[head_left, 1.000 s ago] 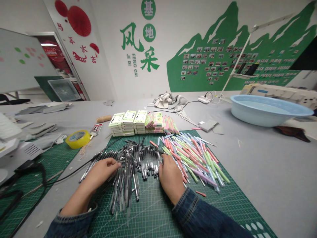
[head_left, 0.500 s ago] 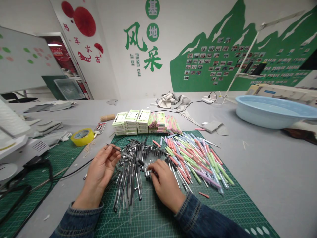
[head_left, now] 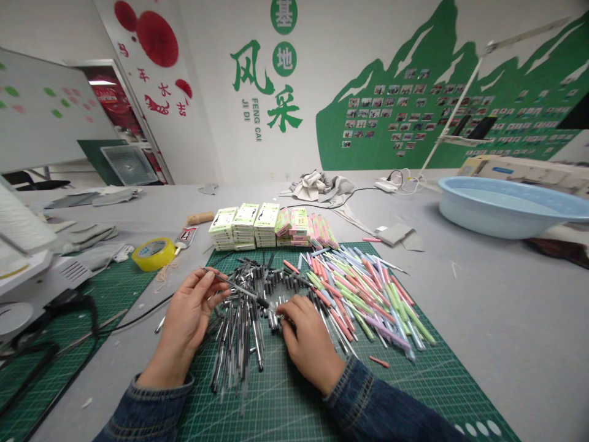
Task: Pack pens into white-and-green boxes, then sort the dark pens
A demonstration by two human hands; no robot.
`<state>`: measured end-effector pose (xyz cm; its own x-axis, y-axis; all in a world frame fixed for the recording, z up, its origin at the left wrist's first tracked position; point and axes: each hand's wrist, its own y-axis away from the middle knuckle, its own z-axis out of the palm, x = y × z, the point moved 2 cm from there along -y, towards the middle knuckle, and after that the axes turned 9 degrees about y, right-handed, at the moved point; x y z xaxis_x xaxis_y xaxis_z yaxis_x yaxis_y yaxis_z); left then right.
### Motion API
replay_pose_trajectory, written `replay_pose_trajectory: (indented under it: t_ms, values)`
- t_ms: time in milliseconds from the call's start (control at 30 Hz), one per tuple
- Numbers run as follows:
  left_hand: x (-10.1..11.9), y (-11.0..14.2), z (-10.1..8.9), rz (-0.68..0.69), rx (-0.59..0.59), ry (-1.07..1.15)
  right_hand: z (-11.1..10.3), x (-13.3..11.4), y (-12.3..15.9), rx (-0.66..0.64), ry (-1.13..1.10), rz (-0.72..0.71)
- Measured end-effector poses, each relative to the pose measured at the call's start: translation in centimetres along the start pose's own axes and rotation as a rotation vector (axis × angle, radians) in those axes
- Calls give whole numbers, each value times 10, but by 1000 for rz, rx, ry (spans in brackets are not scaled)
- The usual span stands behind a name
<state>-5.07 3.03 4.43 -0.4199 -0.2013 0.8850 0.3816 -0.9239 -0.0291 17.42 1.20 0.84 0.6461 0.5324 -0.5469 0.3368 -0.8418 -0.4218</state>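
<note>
Left hand (head_left: 186, 319) (1 pen (head_left: 237, 286)) farther rightward

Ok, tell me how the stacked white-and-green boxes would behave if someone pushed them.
The white-and-green boxes would probably slide apart in layers rather than move as one block, since no band shows around them. Their flat faces make rolling unlikely. A sideways shove might also disturb the tilted pink boxes nearby.

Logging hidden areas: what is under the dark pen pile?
The green gridded mat shows around the dark pen pile and through its gaps. Where pens overlap thickly, whatever lies directly beneath is covered and cannot be seen.
</note>
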Motion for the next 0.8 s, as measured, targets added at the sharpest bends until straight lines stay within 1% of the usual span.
replay_pose_trajectory:
  t_ms: [133, 267, 367, 467, 600, 667, 800]
  values:
    - [5, 5, 5, 84, -76, -137, -2, 0, 0, 3, 34, 25]
    - [-3, 14, 16, 25, -210, -273, -3, -3, -2, -5, -48, 25]
    - [-14, 21, 24, -36, -259, -324, -3, -4, -2, -27, -202, 57]
    - [-20, 26, 29, -90, -267, -269, -3, -4, -3, -60, -360, 112]
    - [-25, 28, 30, -121, -278, -226, 0, -3, -2, -64, -471, 161]
    - [-27, 29, 30, -104, -299, -274, 5, -3, -1, -81, -562, 197]
    - [-29, 33, 35, -114, -425, -421, 13, -1, -2, -174, -879, 297]
